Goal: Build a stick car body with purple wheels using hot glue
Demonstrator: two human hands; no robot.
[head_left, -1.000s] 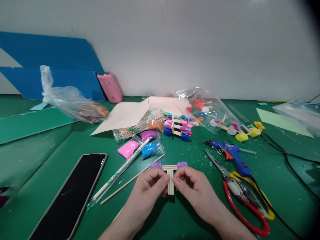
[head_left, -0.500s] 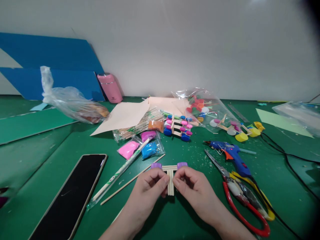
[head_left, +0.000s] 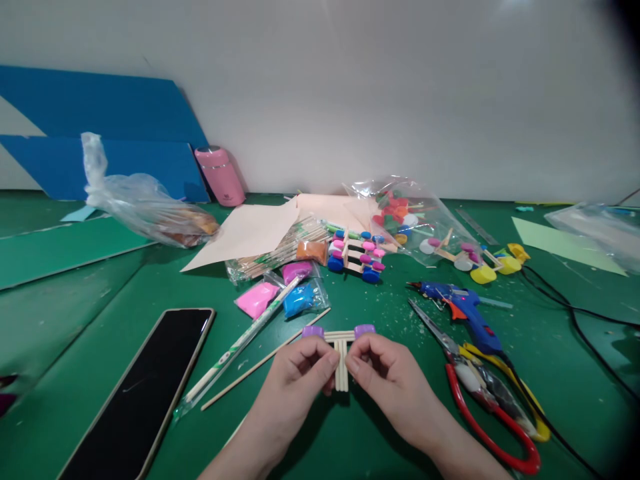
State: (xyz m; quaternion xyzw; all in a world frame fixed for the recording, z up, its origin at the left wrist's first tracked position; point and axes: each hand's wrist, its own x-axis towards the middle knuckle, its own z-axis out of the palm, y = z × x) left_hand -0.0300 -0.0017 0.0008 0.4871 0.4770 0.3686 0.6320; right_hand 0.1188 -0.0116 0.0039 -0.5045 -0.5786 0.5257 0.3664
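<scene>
Between my two hands is a small T-shaped frame of pale wooden sticks [head_left: 341, 368], with a purple wheel-like piece [head_left: 313, 331] at the left end of its crossbar and another purple piece [head_left: 365, 330] at the right end. My left hand [head_left: 306, 373] pinches the frame's stem from the left with thumb and fingers. From the right, my right hand [head_left: 383, 367] pinches the same stem. The lower fingers of both hands are partly hidden. A loose wooden stick [head_left: 250, 371] lies on the table beyond my left hand.
On the right lie a blue glue gun [head_left: 465, 310] with its black cord and red-handled scissors [head_left: 493, 413]. A phone [head_left: 140, 393] and wrapped chopsticks [head_left: 235, 353] are at left. Farther back are clay packets [head_left: 257, 299], a small stick-built car [head_left: 356, 257] and a clear bag [head_left: 420, 227].
</scene>
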